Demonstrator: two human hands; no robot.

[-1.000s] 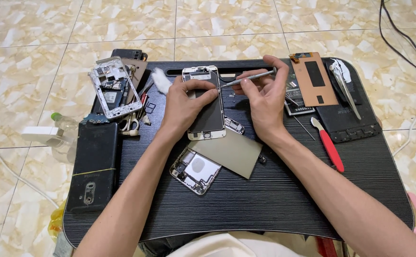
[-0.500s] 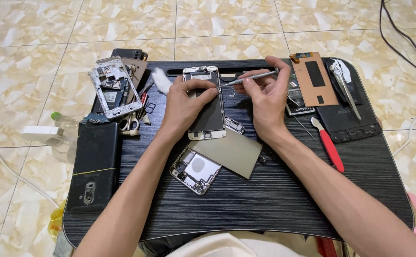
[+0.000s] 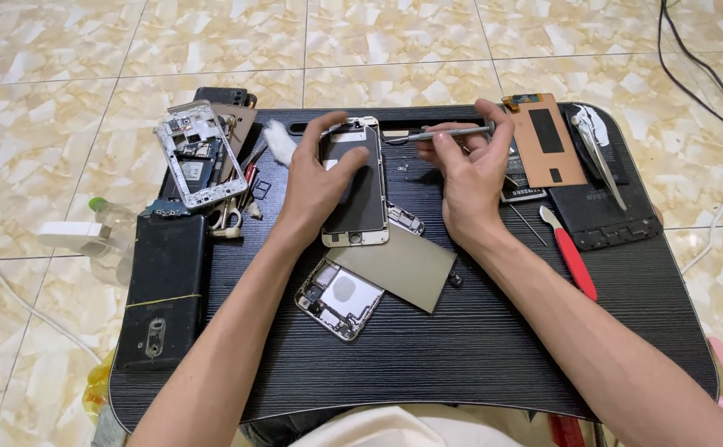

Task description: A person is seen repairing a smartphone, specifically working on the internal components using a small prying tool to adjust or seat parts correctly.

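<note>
Head view shows the left hand [image 3: 322, 178] clasping a thin, fragile phone screen [image 3: 353, 186] by its edges at upper centre of the tray [image 3: 477, 348], right hand [image 3: 469, 170] pinching a screwdriver [image 3: 444, 132]

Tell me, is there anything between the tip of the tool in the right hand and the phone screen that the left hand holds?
Nothing visible. The right hand holds the grey screwdriver level, its tip by the top corner of the phone screen. The left hand grips the screen's left side, away from the tip.
</note>
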